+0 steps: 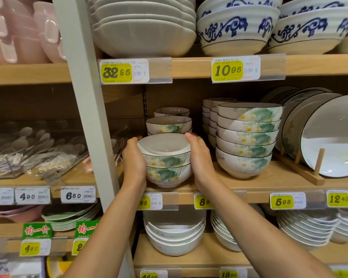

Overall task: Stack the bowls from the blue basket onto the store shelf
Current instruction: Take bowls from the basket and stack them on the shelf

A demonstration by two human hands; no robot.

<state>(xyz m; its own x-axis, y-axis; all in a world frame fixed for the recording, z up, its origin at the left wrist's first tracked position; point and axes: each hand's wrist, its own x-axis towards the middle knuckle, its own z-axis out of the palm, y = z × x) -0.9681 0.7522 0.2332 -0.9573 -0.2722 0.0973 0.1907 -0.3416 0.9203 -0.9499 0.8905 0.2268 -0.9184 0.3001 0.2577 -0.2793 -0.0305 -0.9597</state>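
One wooden shelf (255,184) carries the short stack of lotus bowls (167,169) upright at its front edge, dead ahead of me, matching stack (169,123) just behind, my left hand (134,161) and right hand (201,161) curled round its sides, equally near.

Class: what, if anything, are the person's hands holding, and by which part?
A stack of two lotus-pattern bowls, gripped by its sides: the left hand cups the left wall, the right hand the right wall.
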